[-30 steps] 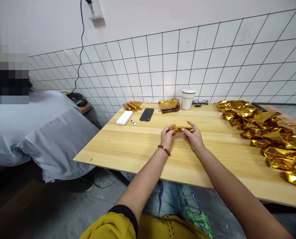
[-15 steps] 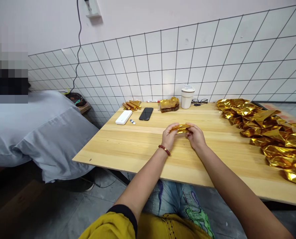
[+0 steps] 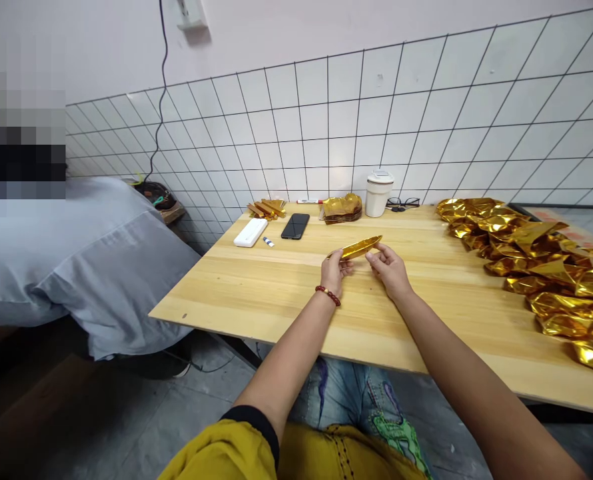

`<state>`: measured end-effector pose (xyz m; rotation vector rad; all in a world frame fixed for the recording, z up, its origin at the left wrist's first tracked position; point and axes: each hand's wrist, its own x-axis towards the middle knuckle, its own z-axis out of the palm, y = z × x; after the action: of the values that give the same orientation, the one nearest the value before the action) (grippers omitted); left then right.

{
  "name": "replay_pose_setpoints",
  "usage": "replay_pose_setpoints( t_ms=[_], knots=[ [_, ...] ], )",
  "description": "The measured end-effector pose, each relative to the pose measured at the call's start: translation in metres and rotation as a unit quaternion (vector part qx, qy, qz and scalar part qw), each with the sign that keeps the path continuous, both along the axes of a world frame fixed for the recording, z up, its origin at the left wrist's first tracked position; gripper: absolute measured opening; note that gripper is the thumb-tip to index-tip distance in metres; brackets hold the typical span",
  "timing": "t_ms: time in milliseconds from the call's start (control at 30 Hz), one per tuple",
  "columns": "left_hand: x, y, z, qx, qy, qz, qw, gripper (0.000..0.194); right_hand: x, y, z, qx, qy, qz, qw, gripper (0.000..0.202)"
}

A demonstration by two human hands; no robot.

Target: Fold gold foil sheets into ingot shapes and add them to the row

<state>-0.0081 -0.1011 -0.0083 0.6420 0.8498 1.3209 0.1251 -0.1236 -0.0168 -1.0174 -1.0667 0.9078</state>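
A narrow strip of folded gold foil paper [image 3: 360,248], pointed at its right end, is held above the wooden table [image 3: 256,293]. My left hand [image 3: 333,273] wears a bead bracelet and grips the strip's left end, thumb and fingers closed on it. At the other end my right hand [image 3: 390,272] has its thumb and fingertips on the strip's lower edge near the tip. Its curled fingers are partly hidden behind the thumb.
Along the back lie folded gold strips [image 3: 266,209], a red-and-white marker [image 3: 309,201], a gold paper stack [image 3: 341,209], a white cup [image 3: 378,195] and glasses [image 3: 404,204]. Nearer are a white power bank [image 3: 250,233] and phone [image 3: 295,227]. Crumpled gold foil pieces [image 3: 526,247] cover the right side. A person [image 3: 101,260] sits left.
The gold foil paper has turned from lying flat between both hands to a slant, its right tip raised. My right hand's fingers have shifted lower along its edge.
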Motion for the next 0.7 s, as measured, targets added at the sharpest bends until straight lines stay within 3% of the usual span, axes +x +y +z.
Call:
replay_pose_setpoints(
  t_ms=[67, 200, 433, 700],
  knots=[
    [-0.0012, 0.0007, 0.0011, -0.018, 0.007, -0.006, 1.0, 0.035, 0.0021, 0.003, -0.0024, -0.003, -0.01, -0.031, 0.999, 0.042],
    [-0.0026, 0.0006, 0.0016, 0.009, 0.015, -0.016, 1.0, 0.05, 0.0041, 0.0045, -0.004, -0.02, 0.003, -0.048, 0.999, 0.043],
    [-0.0017, 0.0005, -0.0017, 0.042, 0.032, 0.001, 0.999, 0.041, 0.0044, -0.0006, 0.0017, -0.028, 0.048, 0.0, 0.998, 0.043],
    [-0.0015, -0.0008, -0.0011, 0.061, 0.058, -0.019, 0.996, 0.038, 0.0071, 0.0056, -0.0047, -0.037, 0.059, -0.024, 0.997, 0.048]
  ],
)
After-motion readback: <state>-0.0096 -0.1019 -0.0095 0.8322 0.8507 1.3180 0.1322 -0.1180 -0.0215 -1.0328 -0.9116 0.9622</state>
